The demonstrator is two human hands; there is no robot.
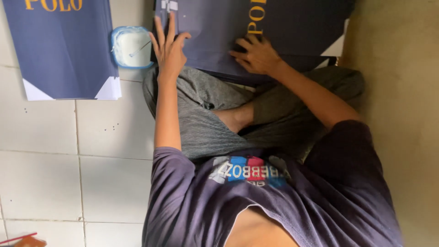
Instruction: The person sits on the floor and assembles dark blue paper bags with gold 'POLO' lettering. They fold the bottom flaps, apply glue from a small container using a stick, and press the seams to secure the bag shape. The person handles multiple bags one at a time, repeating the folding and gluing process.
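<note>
A large dark navy paper sheet [292,27] with gold lettering lies across my lap and crossed legs. My left hand [168,48] rests at its left edge, fingers spread and pointing away from me, fingertips touching the paper. My right hand [258,56] presses down on the middle of the sheet with bent fingers, just below the gold letters. Neither hand grips anything. I sit on the floor in grey trousers and a purple shirt.
A stack of matching navy sheets [64,45] with white corners lies on the white tiled floor [91,174] at upper left. A small white tub with a light blue rim [131,46], a thin stick in it, stands beside my left hand. A beige wall [402,114] runs along the right.
</note>
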